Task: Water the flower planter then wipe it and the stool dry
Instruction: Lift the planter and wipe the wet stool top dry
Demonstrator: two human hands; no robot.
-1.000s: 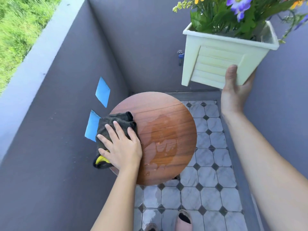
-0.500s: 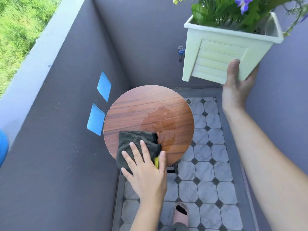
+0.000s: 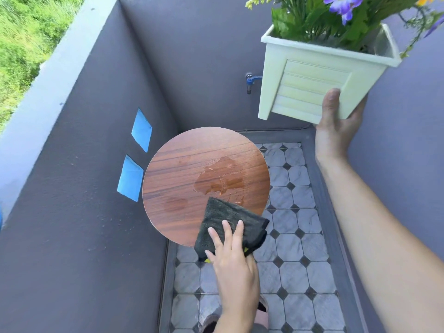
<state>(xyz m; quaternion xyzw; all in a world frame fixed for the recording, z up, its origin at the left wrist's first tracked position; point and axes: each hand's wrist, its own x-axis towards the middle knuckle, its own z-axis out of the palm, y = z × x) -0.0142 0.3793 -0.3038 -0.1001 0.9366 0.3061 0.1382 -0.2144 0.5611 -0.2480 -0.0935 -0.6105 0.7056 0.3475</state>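
On stool [image 3: 182, 179], cloth [image 3: 228, 217] under left hand [image 3: 234, 265]

A wide-angle camera on the person's head looks steeply down onto the stool [image 3: 182, 169] top and tiled floor [image 3: 295, 296]. The right hand [image 3: 336, 131] and its planter [image 3: 312, 87] loom close at upper right. The left hand [image 3: 233, 265] sits low in frame.

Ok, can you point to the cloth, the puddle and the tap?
cloth [image 3: 228, 213]: head view, on its dark upper fold.
puddle [image 3: 221, 180]: head view, middle of the wet patch on the stool [image 3: 173, 169].
tap [image 3: 251, 80]: head view, on its blue body.
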